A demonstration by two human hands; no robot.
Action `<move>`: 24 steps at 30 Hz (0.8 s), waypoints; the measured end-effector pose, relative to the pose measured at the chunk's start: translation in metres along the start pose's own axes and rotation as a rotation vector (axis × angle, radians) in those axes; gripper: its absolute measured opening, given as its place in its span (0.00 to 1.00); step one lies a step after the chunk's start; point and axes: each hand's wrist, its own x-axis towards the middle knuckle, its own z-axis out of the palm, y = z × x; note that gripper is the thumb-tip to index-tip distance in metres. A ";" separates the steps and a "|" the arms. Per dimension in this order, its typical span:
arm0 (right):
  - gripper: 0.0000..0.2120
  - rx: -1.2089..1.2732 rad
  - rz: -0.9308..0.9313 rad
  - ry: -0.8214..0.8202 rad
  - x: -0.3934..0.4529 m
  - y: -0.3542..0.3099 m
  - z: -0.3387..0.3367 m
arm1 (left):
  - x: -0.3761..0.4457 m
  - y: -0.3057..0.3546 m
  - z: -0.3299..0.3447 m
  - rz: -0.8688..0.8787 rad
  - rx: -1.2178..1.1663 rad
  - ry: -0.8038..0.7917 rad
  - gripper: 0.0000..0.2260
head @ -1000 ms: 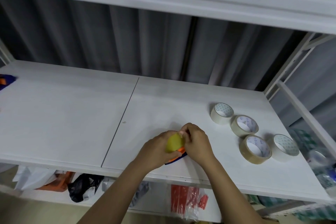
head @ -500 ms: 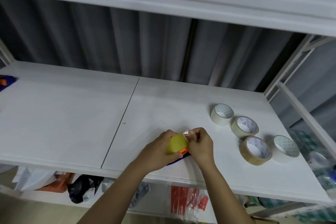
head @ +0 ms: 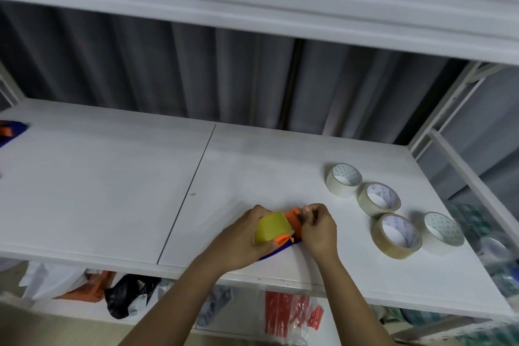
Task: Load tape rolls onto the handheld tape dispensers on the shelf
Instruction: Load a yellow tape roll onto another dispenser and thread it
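My left hand [head: 243,236] gripped the yellow tape roll [head: 273,227] seated on the orange-and-blue tape dispenser [head: 292,220], near the shelf's [head: 112,177] front edge. My right hand [head: 317,229] pinched something small at the dispenser's orange end; I could not tell what. Four spare tape rolls [head: 377,199] lay to the right. Another dispenser [head: 9,130] sat at the far left edge.

Storeroom or packing area, not a home: white metal-framed shelf [head: 112,182] with another board above, grey corrugated wall [head: 196,73] behind. Four packing tape rolls [head: 396,236] sit in a cluster on the shelf's right side. Lower shelf holds bagged goods: red packets in clear plastic [head: 289,317], black and orange bags [head: 123,295]; more green-printed tape rolls stacked at far right [head: 502,270].
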 end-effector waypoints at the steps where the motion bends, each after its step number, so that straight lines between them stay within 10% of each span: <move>1: 0.07 -0.033 -0.024 -0.022 0.001 0.001 0.000 | 0.000 0.000 -0.001 -0.002 -0.004 0.001 0.22; 24: 0.10 -0.029 0.120 0.178 0.016 -0.005 -0.010 | 0.004 0.032 0.006 0.159 0.263 0.263 0.23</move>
